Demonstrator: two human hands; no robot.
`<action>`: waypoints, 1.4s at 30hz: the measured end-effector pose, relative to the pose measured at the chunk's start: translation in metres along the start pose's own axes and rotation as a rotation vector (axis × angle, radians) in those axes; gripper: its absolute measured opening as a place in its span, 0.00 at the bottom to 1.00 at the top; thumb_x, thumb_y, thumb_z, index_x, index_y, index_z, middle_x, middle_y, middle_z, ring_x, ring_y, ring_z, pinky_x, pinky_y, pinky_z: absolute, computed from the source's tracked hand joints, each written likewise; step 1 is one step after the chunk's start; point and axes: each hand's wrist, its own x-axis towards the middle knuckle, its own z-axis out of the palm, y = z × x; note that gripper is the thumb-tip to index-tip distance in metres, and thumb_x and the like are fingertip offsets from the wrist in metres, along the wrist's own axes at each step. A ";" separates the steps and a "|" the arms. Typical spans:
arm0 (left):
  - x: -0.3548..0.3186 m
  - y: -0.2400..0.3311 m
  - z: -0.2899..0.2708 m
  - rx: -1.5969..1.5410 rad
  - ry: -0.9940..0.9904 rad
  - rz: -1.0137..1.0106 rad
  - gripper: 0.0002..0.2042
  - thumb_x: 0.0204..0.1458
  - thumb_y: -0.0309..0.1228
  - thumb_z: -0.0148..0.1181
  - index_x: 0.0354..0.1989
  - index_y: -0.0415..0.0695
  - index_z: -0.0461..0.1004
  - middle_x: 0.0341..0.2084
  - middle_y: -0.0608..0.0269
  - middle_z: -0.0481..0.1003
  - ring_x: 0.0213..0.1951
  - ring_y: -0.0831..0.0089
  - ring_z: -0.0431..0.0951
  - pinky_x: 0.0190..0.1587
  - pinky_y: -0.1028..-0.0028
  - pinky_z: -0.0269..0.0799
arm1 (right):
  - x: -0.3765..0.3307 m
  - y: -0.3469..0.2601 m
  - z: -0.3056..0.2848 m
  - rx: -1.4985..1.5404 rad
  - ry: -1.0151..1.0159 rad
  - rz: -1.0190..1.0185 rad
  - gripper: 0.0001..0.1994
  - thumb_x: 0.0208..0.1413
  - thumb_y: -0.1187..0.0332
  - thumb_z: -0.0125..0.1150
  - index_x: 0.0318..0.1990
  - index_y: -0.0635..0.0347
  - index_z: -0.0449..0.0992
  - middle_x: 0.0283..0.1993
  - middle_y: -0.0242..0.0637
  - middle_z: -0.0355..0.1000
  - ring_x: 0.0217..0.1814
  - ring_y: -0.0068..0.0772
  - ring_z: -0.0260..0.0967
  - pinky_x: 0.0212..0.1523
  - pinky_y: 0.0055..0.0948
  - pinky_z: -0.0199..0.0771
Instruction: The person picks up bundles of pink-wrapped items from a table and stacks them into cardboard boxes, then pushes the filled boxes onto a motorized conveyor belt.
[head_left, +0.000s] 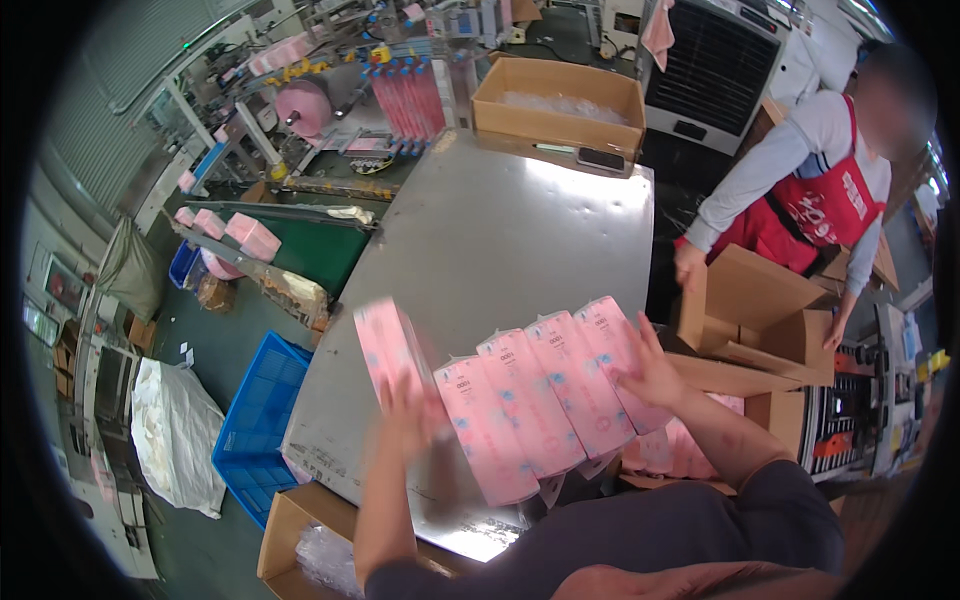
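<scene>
Several pink plastic-wrapped tissue packs [535,400] lie side by side in a slanted row on the metal table. My right hand [650,372] rests against the rightmost pack, its fingers spread along the outer side. Left of the row, a separate pink tissue pack [385,340] is tilted and blurred by motion. My left hand [403,405] is around the near end of that pack; blur softens its fingers and hides the exact grip.
The metal table [480,250] bears a cardboard box [555,85] with clear plastic and a phone [600,158] at its far end. A blue crate [262,410] stands left. At right, a co-worker in a red apron [825,205] handles an open carton [755,310], above another carton [775,420] holding pink packs.
</scene>
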 end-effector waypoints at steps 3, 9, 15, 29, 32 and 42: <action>-0.110 0.082 -0.019 -0.161 -0.173 -0.068 0.23 0.56 0.42 0.56 0.58 0.44 0.68 0.65 0.42 0.59 0.69 0.46 0.52 0.71 0.42 0.36 | 0.012 0.026 0.000 0.507 -0.217 0.201 0.44 0.57 0.67 0.63 0.75 0.55 0.40 0.71 0.50 0.53 0.71 0.40 0.55 0.64 0.30 0.63; -0.121 0.052 0.030 -1.536 0.446 -0.866 0.32 0.61 0.41 0.54 0.71 0.43 0.52 0.65 0.50 0.62 0.64 0.65 0.64 0.60 0.57 0.66 | 0.021 0.057 0.015 1.302 -0.406 0.581 0.35 0.65 0.53 0.53 0.74 0.55 0.47 0.68 0.44 0.61 0.66 0.36 0.63 0.65 0.36 0.64; -0.075 0.057 0.070 -2.086 0.366 -0.822 0.33 0.62 0.42 0.54 0.71 0.44 0.51 0.64 0.52 0.63 0.60 0.68 0.68 0.56 0.62 0.70 | 0.017 0.060 0.036 1.803 -0.492 0.814 0.31 0.65 0.43 0.46 0.66 0.56 0.65 0.65 0.40 0.67 0.64 0.37 0.66 0.66 0.38 0.65; 0.077 0.238 0.066 -2.025 -0.533 -0.570 0.35 0.61 0.45 0.55 0.72 0.46 0.49 0.64 0.54 0.63 0.60 0.67 0.69 0.56 0.63 0.70 | -0.232 0.075 -0.309 1.799 0.056 0.660 0.30 0.63 0.46 0.50 0.64 0.59 0.67 0.64 0.43 0.68 0.66 0.37 0.64 0.66 0.41 0.64; 0.112 0.272 0.139 -1.821 -0.982 -0.662 0.35 0.60 0.45 0.55 0.72 0.46 0.49 0.64 0.54 0.64 0.59 0.67 0.69 0.56 0.63 0.70 | -0.301 0.163 -0.290 1.525 0.131 0.747 0.29 0.63 0.48 0.51 0.63 0.60 0.68 0.63 0.44 0.69 0.64 0.38 0.66 0.63 0.41 0.66; 0.104 0.389 0.202 -0.802 -1.226 -0.395 0.43 0.54 0.52 0.61 0.73 0.48 0.48 0.67 0.52 0.60 0.64 0.63 0.66 0.61 0.59 0.67 | -0.343 0.322 -0.178 -0.017 -0.426 0.898 0.29 0.58 0.50 0.56 0.58 0.66 0.69 0.57 0.54 0.71 0.58 0.52 0.70 0.58 0.42 0.69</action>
